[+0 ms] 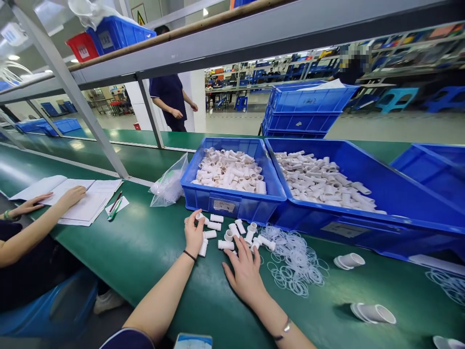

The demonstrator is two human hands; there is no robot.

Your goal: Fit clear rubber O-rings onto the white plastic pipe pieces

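Observation:
My left hand (193, 234) has its thumb and fingers curled round a short white plastic tube (200, 217) on the green bench. Beside it lie more loose tubes (214, 226), some upright and some on their sides. My right hand (244, 273) is spread palm down, its fingertips among the loose tubes (225, 245) in front of it; whether it presses on any I cannot tell. Just right of that hand is a tangled heap of thin clear rings (296, 261). Behind both hands stands a blue bin (232, 206) full of similar white tubes.
A larger blue bin (348, 228) of longer white tubes stands at right. Larger white fittings (351, 261) sit on the bench at right. A clear plastic bag (169, 184) leans by the first bin. At left, a co-worker's hands rest on papers (78, 220); pens (115, 209) lie nearby.

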